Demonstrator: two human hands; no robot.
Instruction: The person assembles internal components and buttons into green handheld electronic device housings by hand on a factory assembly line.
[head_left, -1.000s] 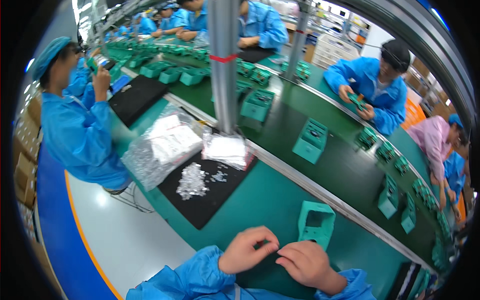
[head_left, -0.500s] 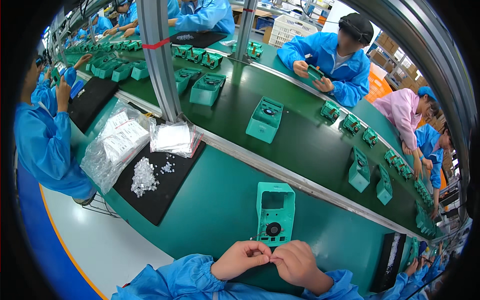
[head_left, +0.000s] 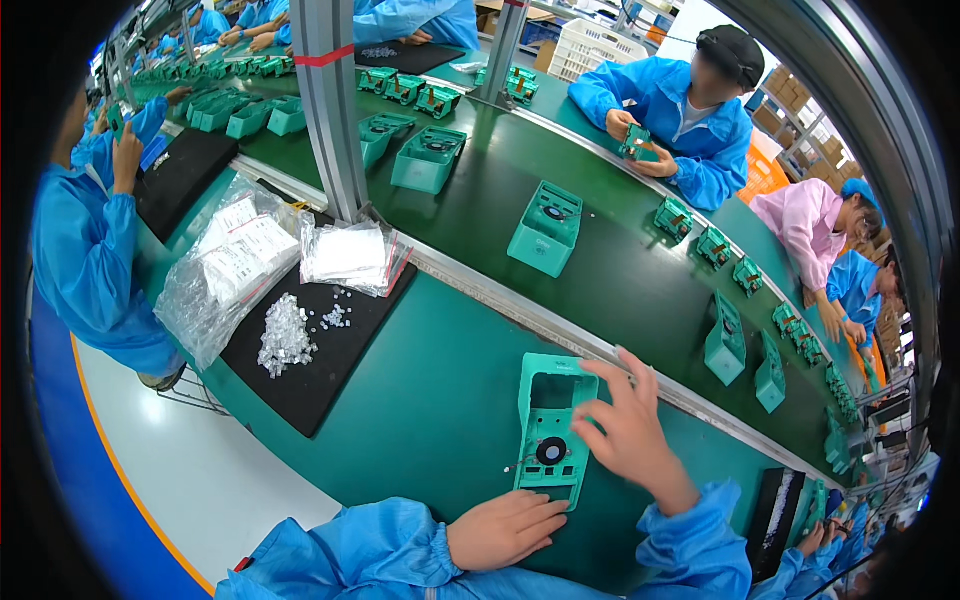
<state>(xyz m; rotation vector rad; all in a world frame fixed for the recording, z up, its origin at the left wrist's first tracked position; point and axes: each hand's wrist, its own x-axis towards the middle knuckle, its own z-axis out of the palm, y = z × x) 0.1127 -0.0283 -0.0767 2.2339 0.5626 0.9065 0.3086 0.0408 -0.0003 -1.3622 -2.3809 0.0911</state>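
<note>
A green plastic housing lies on the bench in front of me. It has a rectangular opening at its far end and a round black speaker nearer to me, with a thin wire at its left. My left hand rests at the near end of the housing, fingers stretched out and nothing visible in them. Raised beside the far right edge, my right hand has its fingers spread, slightly blurred. Whether its fingertips touch the housing I cannot tell.
To the left, a black mat bears a pile of small clear pieces and plastic bags with white sheets. A metal post rises behind it. Beyond the rail, a belt carries green housings; co-workers sit around it.
My hands have parted from their fingertip pinch. The right one has moved up and forward to the housing's right side and opened; the left one has flattened at its near end.
</note>
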